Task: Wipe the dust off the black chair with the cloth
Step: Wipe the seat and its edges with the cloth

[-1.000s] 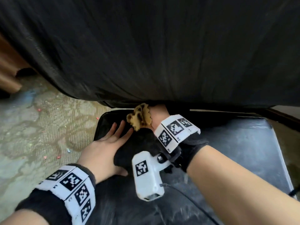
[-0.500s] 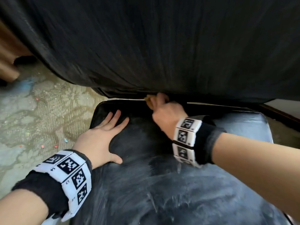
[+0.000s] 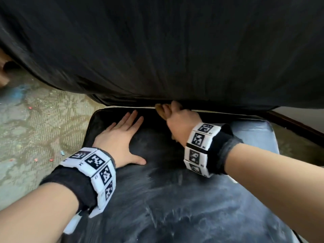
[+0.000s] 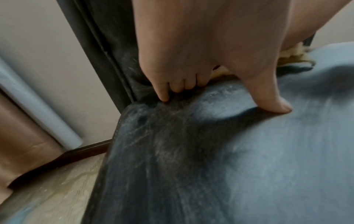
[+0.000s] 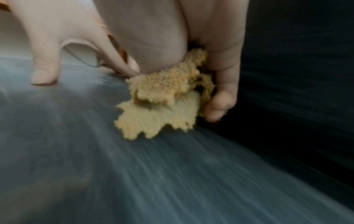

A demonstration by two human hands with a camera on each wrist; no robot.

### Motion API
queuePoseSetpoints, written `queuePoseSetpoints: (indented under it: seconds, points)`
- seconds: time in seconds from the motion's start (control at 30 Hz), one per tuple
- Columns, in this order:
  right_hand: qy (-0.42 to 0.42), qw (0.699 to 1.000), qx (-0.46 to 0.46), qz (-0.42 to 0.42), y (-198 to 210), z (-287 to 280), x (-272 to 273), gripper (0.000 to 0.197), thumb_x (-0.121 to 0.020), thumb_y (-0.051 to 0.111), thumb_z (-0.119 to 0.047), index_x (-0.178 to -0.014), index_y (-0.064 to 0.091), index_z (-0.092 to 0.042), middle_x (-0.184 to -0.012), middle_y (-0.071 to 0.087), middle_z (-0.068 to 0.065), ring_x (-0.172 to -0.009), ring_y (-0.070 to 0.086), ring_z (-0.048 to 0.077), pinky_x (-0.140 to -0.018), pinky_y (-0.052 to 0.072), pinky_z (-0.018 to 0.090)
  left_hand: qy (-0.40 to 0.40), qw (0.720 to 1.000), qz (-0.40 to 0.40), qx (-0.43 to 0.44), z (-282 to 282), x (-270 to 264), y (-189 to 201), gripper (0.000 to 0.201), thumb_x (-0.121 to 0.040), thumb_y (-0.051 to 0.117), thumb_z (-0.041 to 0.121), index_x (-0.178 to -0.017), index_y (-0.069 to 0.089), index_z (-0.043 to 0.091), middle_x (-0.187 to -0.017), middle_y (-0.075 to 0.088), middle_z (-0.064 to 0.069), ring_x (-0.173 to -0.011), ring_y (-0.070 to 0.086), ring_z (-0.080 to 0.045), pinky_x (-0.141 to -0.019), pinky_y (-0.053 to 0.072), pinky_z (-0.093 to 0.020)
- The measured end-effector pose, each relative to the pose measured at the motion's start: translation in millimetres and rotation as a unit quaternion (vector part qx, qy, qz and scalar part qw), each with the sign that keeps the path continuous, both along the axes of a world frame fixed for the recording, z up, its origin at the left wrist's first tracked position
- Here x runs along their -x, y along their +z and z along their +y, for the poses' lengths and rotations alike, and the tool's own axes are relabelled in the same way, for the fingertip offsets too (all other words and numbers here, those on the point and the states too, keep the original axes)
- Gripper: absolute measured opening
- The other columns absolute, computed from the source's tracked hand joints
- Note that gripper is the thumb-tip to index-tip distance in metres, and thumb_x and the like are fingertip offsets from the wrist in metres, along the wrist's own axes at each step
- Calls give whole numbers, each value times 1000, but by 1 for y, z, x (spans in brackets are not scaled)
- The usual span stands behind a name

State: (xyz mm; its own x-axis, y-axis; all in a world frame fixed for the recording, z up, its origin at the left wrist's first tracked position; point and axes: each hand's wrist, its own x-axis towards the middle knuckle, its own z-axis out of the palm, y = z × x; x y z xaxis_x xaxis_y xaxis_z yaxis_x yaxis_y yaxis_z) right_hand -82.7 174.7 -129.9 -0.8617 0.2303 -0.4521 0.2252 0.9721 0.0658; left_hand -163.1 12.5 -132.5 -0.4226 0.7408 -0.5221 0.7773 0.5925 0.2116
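Note:
The black chair's dusty seat [image 3: 192, 199] fills the lower part of the head view, with its dark backrest [image 3: 175, 50] rising behind. My right hand [image 3: 177, 118] grips a crumpled yellow cloth [image 5: 164, 97] at the crease where seat meets backrest; in the head view only a sliver of cloth [image 3: 158, 107] shows past the fingers. My left hand [image 3: 121, 137] lies flat on the seat's back left corner, fingers straight and thumb spread. The left wrist view shows that hand [image 4: 201, 60] pressing the seat [image 4: 229, 151], with the cloth [image 4: 293, 56] just beyond.
A patterned, stained floor [image 3: 35, 128] with small coloured specks lies left of the chair. A dark skirting board [image 3: 298, 127] and pale wall run behind on the right. A brown object [image 3: 3, 67] stands at the far left edge.
My right hand has turned palm-down and pushed the cloth back into the seat-backrest crease, then slid slightly right. The left hand has stayed flat on the seat.

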Motion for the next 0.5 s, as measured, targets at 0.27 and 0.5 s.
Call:
queuePoseSetpoints:
  seconds: [0.27, 0.5]
  points:
    - [-131, 991, -2, -36, 20, 33, -40, 41, -104, 18, -18, -144, 25, -17, -136, 37, 17, -116, 51, 33, -88, 46, 38, 6, 999, 7, 30, 12, -4, 16, 115, -67, 70, 58, -148, -5, 27, -157, -14, 4, -144, -8, -10, -118, 14, -32]
    - [-161, 983, 90, -12, 26, 24, -27, 43, -98, 35, -12, -140, 32, -14, -140, 34, 14, -124, 46, 34, -91, 45, 41, -22, 1000, -18, 1, 55, -38, 7, 119, -63, 73, 57, -149, -3, 26, -157, -12, 2, -145, -8, -14, -118, 12, -36]
